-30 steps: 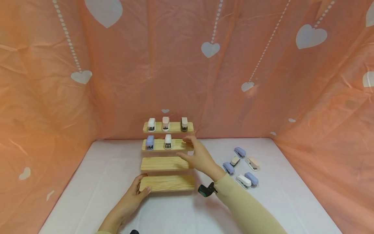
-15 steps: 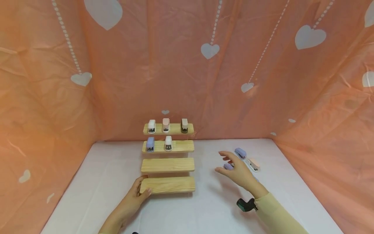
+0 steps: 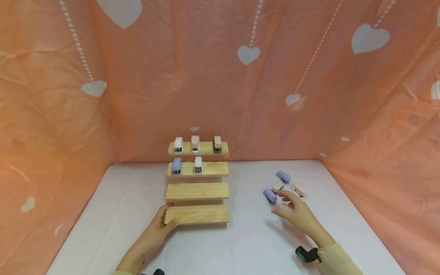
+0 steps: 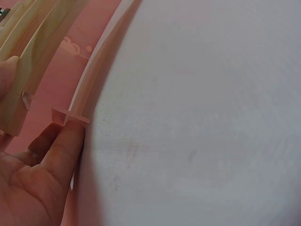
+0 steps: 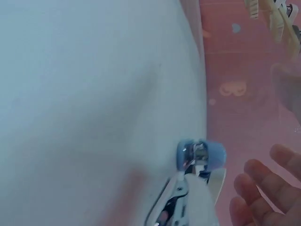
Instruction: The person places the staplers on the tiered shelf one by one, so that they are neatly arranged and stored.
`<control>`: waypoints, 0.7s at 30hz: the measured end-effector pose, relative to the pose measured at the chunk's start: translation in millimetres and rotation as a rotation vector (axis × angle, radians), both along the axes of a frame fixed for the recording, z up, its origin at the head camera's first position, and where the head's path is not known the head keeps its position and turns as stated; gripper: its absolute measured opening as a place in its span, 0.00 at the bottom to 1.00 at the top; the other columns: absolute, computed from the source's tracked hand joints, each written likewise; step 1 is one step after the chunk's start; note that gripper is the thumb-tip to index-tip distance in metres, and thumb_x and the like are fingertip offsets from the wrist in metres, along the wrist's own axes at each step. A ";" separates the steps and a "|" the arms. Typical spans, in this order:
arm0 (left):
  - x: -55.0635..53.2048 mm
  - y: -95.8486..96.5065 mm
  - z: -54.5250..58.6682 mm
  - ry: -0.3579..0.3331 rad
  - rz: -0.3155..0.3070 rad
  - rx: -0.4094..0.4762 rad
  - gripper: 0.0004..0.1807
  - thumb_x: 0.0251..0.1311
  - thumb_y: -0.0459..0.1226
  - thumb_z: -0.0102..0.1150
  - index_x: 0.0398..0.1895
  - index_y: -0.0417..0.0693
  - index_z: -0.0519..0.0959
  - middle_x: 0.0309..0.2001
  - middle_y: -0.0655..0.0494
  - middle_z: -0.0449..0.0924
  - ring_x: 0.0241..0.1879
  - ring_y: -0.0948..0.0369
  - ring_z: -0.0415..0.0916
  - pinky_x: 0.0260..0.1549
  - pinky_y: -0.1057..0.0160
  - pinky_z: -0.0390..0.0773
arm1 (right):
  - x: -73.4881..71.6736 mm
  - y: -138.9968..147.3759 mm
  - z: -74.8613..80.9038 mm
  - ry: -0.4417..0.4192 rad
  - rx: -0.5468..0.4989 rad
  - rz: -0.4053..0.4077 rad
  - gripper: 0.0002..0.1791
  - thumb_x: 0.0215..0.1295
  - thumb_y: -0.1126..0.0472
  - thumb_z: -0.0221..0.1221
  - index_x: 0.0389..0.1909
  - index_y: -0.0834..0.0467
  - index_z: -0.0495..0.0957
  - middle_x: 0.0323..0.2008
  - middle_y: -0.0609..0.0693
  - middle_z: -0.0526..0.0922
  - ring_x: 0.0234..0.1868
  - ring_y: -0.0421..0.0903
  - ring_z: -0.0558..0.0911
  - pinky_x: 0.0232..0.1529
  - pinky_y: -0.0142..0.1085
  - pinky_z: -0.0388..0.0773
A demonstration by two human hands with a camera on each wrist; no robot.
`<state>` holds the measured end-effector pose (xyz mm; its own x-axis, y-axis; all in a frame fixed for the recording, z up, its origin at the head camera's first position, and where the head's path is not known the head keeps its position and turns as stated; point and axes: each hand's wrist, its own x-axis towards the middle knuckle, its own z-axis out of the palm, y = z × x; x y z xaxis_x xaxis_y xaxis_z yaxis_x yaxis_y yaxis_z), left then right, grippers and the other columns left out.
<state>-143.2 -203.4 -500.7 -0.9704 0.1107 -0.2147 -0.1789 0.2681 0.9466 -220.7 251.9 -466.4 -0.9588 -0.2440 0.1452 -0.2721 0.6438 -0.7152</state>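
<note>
A four-tier wooden display rack point(image 3: 203, 214) stands left of centre in the head view. My left hand point(image 3: 154, 231) holds the left end of its lowest shelf, thumb on the front edge. In the left wrist view my fingers lie at a clear support piece point(image 4: 70, 117) below the board. My right hand point(image 3: 302, 217) hovers over the mini staplers at the right, fingers apart and holding nothing. Near it are a lilac stapler point(image 3: 270, 196) and a beige stapler point(image 3: 277, 186). A white stapler point(image 5: 200, 200) shows close by in the right wrist view; the hand hides it in the head view.
Another lilac stapler point(image 3: 283, 177) and a pink stapler point(image 3: 299, 190) lie farther back. The top shelf point(image 3: 206, 148) carries three staplers: white, pink and beige. On the second shelf point(image 3: 216, 168) stand a lilac and a white one. An orange curtain point(image 3: 206, 95) hangs behind the white table point(image 3: 247, 244).
My right hand has moved from the second shelf's right end, rightward and down to the loose staplers. The left hand keeps its hold on the rack.
</note>
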 end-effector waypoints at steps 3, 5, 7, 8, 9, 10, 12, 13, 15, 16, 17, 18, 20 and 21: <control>-0.7 0.0 -0.1 0.009 -0.002 -0.002 0.37 0.66 0.51 0.56 0.72 0.57 0.50 0.75 0.35 0.30 0.73 0.40 0.27 0.66 0.39 0.39 | 2.0 2.9 -4.4 -0.020 0.011 -0.017 0.38 0.53 0.47 0.71 0.63 0.56 0.70 0.60 0.53 0.75 0.58 0.54 0.74 0.59 0.51 0.70; -0.9 -0.1 0.0 0.015 -0.005 -0.010 0.37 0.66 0.51 0.56 0.72 0.56 0.51 0.75 0.33 0.30 0.73 0.39 0.27 0.66 0.38 0.39 | 3.8 4.5 -7.2 -0.037 0.030 -0.028 0.39 0.53 0.47 0.71 0.64 0.57 0.70 0.60 0.54 0.75 0.59 0.55 0.74 0.60 0.53 0.69; -0.9 0.2 0.0 0.014 -0.006 -0.002 0.37 0.66 0.50 0.56 0.72 0.55 0.51 0.75 0.34 0.30 0.73 0.40 0.27 0.66 0.39 0.39 | 4.9 5.8 -9.5 -0.040 0.047 -0.035 0.40 0.53 0.47 0.71 0.64 0.58 0.70 0.61 0.55 0.74 0.60 0.57 0.73 0.60 0.54 0.68; -0.9 0.4 0.0 0.011 -0.005 0.000 0.37 0.66 0.50 0.56 0.72 0.55 0.51 0.75 0.34 0.30 0.73 0.40 0.27 0.67 0.39 0.38 | 5.2 6.4 -10.6 -0.035 0.058 -0.038 0.40 0.53 0.47 0.71 0.64 0.59 0.70 0.61 0.56 0.74 0.60 0.58 0.73 0.60 0.54 0.68; -0.8 0.8 0.1 0.004 0.000 0.005 0.37 0.66 0.51 0.56 0.72 0.55 0.51 0.75 0.34 0.30 0.73 0.40 0.27 0.67 0.39 0.38 | 5.4 6.8 -11.3 -0.029 0.065 -0.041 0.40 0.53 0.47 0.71 0.63 0.59 0.70 0.61 0.56 0.74 0.60 0.58 0.73 0.60 0.55 0.67; -0.9 1.2 0.0 -0.002 0.004 0.010 0.38 0.65 0.51 0.56 0.72 0.56 0.51 0.75 0.35 0.30 0.73 0.41 0.26 0.67 0.40 0.38 | 5.4 7.2 -12.1 -0.023 0.071 -0.042 0.39 0.53 0.47 0.71 0.64 0.59 0.70 0.61 0.57 0.74 0.61 0.59 0.73 0.60 0.55 0.67; -1.1 1.8 -0.3 -0.012 0.014 0.018 0.39 0.64 0.53 0.57 0.72 0.56 0.50 0.75 0.36 0.31 0.73 0.42 0.27 0.67 0.40 0.38 | 5.1 8.0 -13.3 -0.011 0.080 -0.045 0.39 0.54 0.48 0.71 0.63 0.60 0.70 0.61 0.58 0.74 0.61 0.60 0.73 0.60 0.56 0.67; -1.1 2.1 -0.2 -0.014 0.016 0.020 0.39 0.64 0.53 0.57 0.72 0.57 0.50 0.76 0.36 0.31 0.73 0.42 0.27 0.67 0.40 0.38 | 5.1 8.3 -13.9 -0.011 0.083 -0.047 0.39 0.54 0.48 0.71 0.63 0.60 0.70 0.61 0.58 0.73 0.61 0.60 0.73 0.60 0.56 0.67; -1.2 2.6 -0.2 -0.017 0.021 0.022 0.40 0.63 0.54 0.57 0.72 0.57 0.50 0.76 0.36 0.31 0.73 0.42 0.27 0.67 0.40 0.38 | 5.3 8.7 -13.9 -0.009 0.090 -0.049 0.39 0.54 0.48 0.71 0.63 0.60 0.69 0.62 0.59 0.73 0.61 0.60 0.73 0.60 0.56 0.67; -1.2 2.6 -0.4 -0.016 0.022 0.023 0.40 0.63 0.54 0.57 0.72 0.57 0.50 0.76 0.37 0.31 0.73 0.42 0.27 0.67 0.40 0.39 | 5.6 8.9 -13.9 -0.010 0.094 -0.051 0.39 0.54 0.49 0.71 0.64 0.61 0.69 0.62 0.59 0.73 0.61 0.61 0.73 0.60 0.56 0.67; -1.2 2.6 -0.4 -0.018 0.022 0.023 0.40 0.63 0.54 0.58 0.72 0.57 0.50 0.76 0.37 0.31 0.73 0.42 0.27 0.67 0.40 0.39 | 6.0 9.0 -13.8 -0.011 0.099 -0.055 0.39 0.54 0.49 0.71 0.63 0.61 0.69 0.62 0.59 0.73 0.61 0.61 0.73 0.60 0.57 0.67; -0.9 2.6 -0.4 -0.018 0.023 0.023 0.40 0.63 0.54 0.58 0.72 0.57 0.51 0.76 0.37 0.31 0.73 0.42 0.27 0.67 0.40 0.39 | 6.5 9.0 -13.4 -0.013 0.103 -0.058 0.39 0.54 0.49 0.71 0.63 0.61 0.70 0.62 0.60 0.73 0.61 0.61 0.73 0.60 0.57 0.67; -0.5 2.3 -0.2 -0.014 0.024 0.021 0.39 0.64 0.53 0.57 0.72 0.57 0.51 0.75 0.36 0.31 0.73 0.42 0.26 0.67 0.40 0.39 | 7.5 8.7 -12.3 -0.016 0.113 -0.065 0.38 0.54 0.49 0.71 0.63 0.61 0.70 0.61 0.61 0.73 0.60 0.60 0.73 0.60 0.57 0.67; -0.2 2.0 -0.1 -0.013 0.026 0.017 0.39 0.64 0.53 0.57 0.72 0.57 0.51 0.75 0.36 0.30 0.73 0.42 0.26 0.67 0.39 0.39 | 7.8 8.6 -11.9 -0.017 0.117 -0.065 0.38 0.54 0.49 0.71 0.63 0.61 0.70 0.60 0.61 0.74 0.60 0.60 0.73 0.60 0.58 0.67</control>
